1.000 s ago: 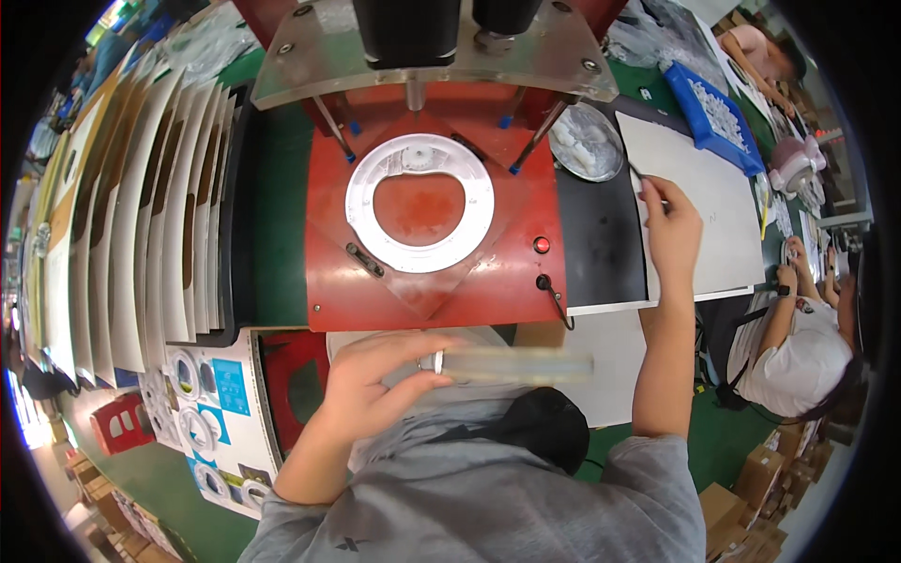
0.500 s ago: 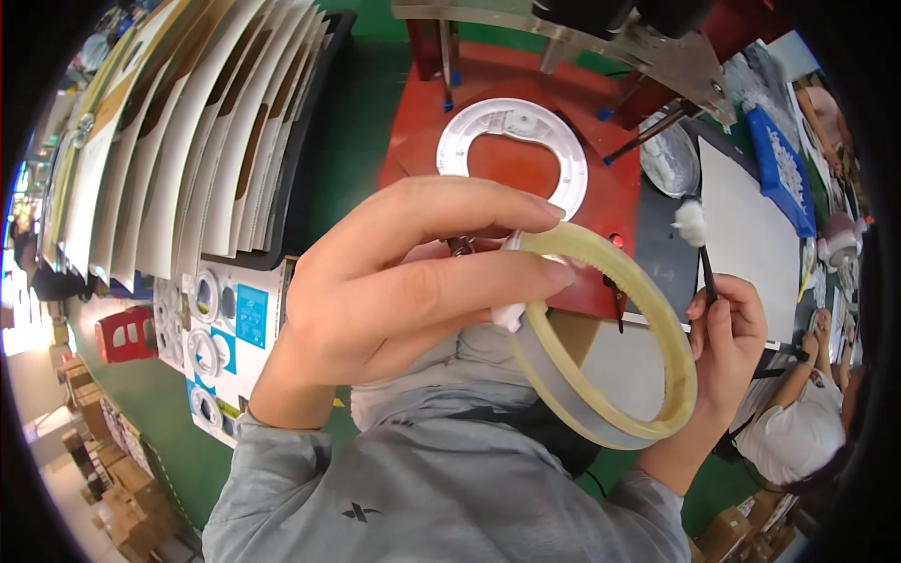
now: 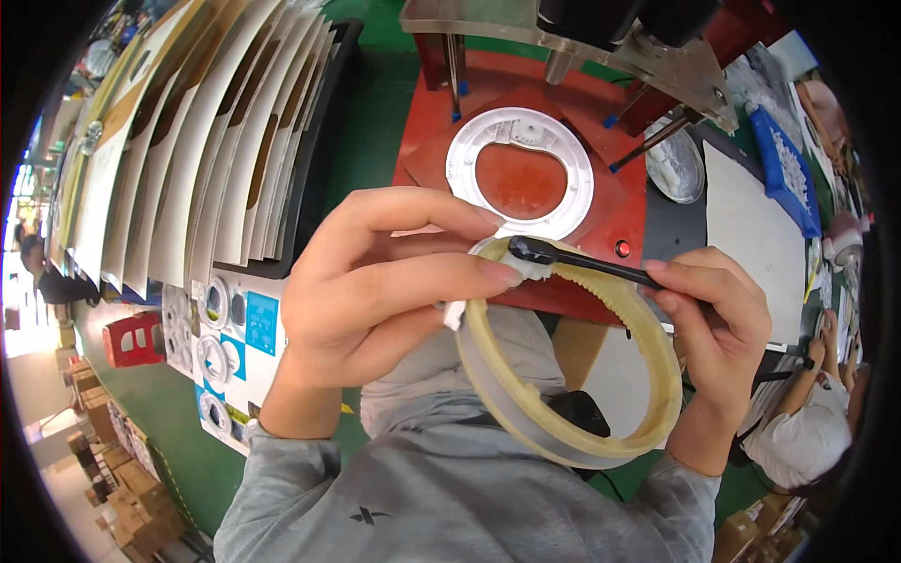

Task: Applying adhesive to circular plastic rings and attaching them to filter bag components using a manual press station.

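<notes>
My left hand [image 3: 361, 291] pinches a yellowish translucent ring [image 3: 664, 399] at its upper left, where a white piece [image 3: 453, 314] shows beside the fingertips. The ring hangs tilted in front of my grey shirt and has fine teeth along its inside. Between thumb and fingers, my right hand [image 3: 721, 324] grips a thin black applicator stick [image 3: 601, 264]. Its tip touches the ring near my left fingertips, with white paste [image 3: 533, 268] under it. Just beyond my hands, a flat white plastic ring [image 3: 462, 174] lies on a red machine base [image 3: 432, 122].
A press with metal posts [image 3: 657, 141] stands over the red base. To the right are a round dish with white paste [image 3: 676, 169], a white sheet [image 3: 751, 225] and a blue tray [image 3: 784, 178] of small parts. Cardboard dividers [image 3: 216, 141] fill a black bin at left. Another person sits at far right.
My right hand has moved left and up, bringing the stick's paste-loaded tip from beside the dish onto the ring. The ring has shifted slightly left in my left hand.
</notes>
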